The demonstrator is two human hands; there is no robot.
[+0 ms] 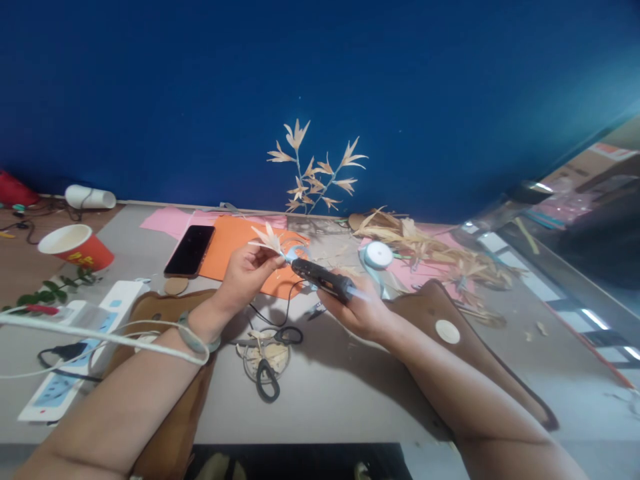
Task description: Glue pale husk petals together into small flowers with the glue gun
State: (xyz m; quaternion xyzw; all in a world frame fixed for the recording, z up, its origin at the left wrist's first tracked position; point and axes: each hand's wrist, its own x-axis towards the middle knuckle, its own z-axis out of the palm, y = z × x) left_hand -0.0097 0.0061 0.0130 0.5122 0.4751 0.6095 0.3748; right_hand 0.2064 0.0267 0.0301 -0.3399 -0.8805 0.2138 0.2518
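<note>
Both forearms reach forward over the grey surface and meet near its middle. The left hand is raised a little, wrist bent slightly up, and its grip is closed with thumb and fingers on a small dried leaf sprig, whose pale leaves fan out above the fingertips. The right hand comes in from the right side, palm turned partly up, and its grip is wrapped around a black glue gun; the nozzle points left and touches, or almost touches, the base of the sprig. A black cord runs from the gun down to the surface. Below the hands lie black scissors on a round coaster. A dark phone rests on orange paper behind the left hand, and a red paper cup stands far at the left, well apart
</note>
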